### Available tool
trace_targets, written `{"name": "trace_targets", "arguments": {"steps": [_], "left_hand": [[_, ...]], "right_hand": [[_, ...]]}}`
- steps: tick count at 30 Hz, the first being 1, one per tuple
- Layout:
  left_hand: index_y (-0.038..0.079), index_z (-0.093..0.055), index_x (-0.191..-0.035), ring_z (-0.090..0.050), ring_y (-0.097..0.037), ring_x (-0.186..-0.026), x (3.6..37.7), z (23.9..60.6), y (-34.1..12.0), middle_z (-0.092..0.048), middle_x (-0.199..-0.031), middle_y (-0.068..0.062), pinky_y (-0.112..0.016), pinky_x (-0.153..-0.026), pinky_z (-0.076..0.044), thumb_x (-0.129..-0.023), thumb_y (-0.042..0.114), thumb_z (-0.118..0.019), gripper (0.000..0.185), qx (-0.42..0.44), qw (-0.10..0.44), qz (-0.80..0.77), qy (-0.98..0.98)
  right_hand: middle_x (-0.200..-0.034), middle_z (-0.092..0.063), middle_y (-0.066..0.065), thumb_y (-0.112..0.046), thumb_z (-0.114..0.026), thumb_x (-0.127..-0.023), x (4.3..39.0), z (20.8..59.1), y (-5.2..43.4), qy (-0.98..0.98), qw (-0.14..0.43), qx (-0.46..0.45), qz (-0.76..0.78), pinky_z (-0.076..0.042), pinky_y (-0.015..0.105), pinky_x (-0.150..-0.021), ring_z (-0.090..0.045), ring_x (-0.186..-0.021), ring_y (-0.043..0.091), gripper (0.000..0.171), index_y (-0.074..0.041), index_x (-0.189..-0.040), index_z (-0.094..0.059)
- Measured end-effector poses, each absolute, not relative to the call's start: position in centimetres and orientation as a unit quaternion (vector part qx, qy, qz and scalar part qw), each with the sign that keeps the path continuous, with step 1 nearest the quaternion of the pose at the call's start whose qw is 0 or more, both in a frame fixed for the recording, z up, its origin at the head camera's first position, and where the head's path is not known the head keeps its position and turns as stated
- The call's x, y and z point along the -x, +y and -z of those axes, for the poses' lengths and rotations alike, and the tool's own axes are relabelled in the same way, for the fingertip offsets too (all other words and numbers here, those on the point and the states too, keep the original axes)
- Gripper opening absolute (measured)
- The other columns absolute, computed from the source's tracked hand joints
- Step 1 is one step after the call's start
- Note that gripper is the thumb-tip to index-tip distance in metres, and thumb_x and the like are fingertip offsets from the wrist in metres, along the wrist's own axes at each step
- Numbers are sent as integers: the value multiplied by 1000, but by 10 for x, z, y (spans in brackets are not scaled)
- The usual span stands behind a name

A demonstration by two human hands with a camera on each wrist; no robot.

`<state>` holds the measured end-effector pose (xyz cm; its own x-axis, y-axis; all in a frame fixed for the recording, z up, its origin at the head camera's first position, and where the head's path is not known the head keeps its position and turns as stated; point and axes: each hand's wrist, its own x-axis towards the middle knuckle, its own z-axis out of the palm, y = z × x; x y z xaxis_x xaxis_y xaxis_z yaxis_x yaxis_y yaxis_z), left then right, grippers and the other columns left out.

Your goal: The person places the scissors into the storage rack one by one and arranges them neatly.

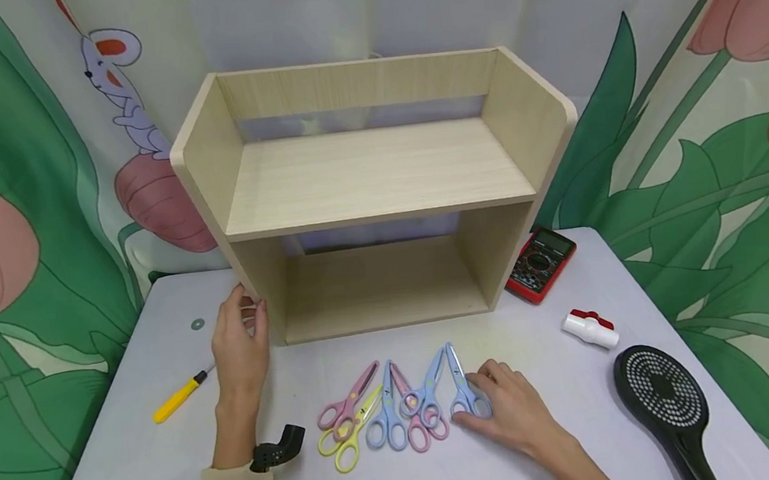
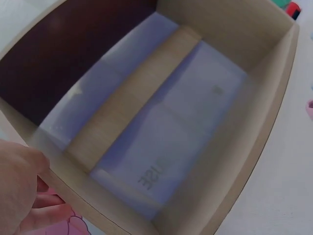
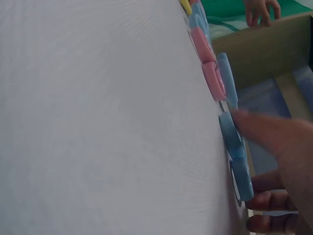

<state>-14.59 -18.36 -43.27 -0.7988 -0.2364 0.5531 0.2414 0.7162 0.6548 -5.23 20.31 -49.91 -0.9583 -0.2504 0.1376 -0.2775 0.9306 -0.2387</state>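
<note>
Near front edge of the table (image 1: 133, 454): row of small scissors. R hand (image 1: 514, 406) lies on the rightmost pair, the blue scissors (image 1: 462, 390), fingers curled over the handle loops, fingertips touching them; a firm grip can't be told. Beside them to the left: more blue, pink (image 1: 346, 407) and yellow (image 1: 349, 435) pairs, fanned and overlapping. L of these, a yellow screwdriver (image 1: 179, 398). Further back, L hand (image 1: 241, 349) holds the front left corner of the wooden shelf unit (image 1: 371, 179), fingers wrapped on its side panel. Shelf sits at the table's back edge.
</note>
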Motion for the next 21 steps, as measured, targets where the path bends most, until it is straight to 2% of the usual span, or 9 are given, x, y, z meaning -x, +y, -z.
{"name": "trace_targets", "arguments": {"steps": [3,7,13,16,21], "left_hand": [[0,-49,-139,-66,-32,-99,146,436,-183,-60,-114,-21,-45,-82,-62,-98,11,-64,45,2,322,378,-868],[0,-50,-138,-67,-31,-97,146,439,-182,-60,-112,-21,-44,-82,-62,-97,9,-64,45,6,332,377,-865],[-1,-50,-138,-68,-33,-96,145,438,-180,-60,-110,-22,-47,-81,-62,-96,6,-65,45,9,341,381,-859],[-1,-50,-138,-67,-33,-97,145,439,-181,-60,-111,-22,-47,-82,-62,-95,7,-66,46,6,337,383,-860],[2,-50,-139,-67,-33,-98,145,442,-180,-60,-114,-21,-48,-82,-62,-96,7,-66,46,1,325,384,-864]], "right_hand": [[-98,-56,-7,-68,-75,-74,52,498,202,-981,52,-141,-123,-49,29,-73,-51,-87,8,70,-11,-115,-74],[-100,-56,-8,-72,-76,-69,49,497,200,-981,49,-147,-118,-48,26,-70,-49,-83,6,79,-10,-118,-73],[-101,-58,-4,-54,-85,-69,50,495,197,-980,36,-127,-149,-50,25,-62,-50,-75,5,66,-7,-113,-72],[-102,-58,-3,-52,-85,-68,52,493,195,-979,33,-116,-164,-51,26,-62,-52,-74,5,63,-8,-111,-70],[-101,-56,-8,-49,-85,-66,56,484,192,-966,85,-138,-200,-47,19,-58,-50,-72,2,57,-12,-106,-70]]}}
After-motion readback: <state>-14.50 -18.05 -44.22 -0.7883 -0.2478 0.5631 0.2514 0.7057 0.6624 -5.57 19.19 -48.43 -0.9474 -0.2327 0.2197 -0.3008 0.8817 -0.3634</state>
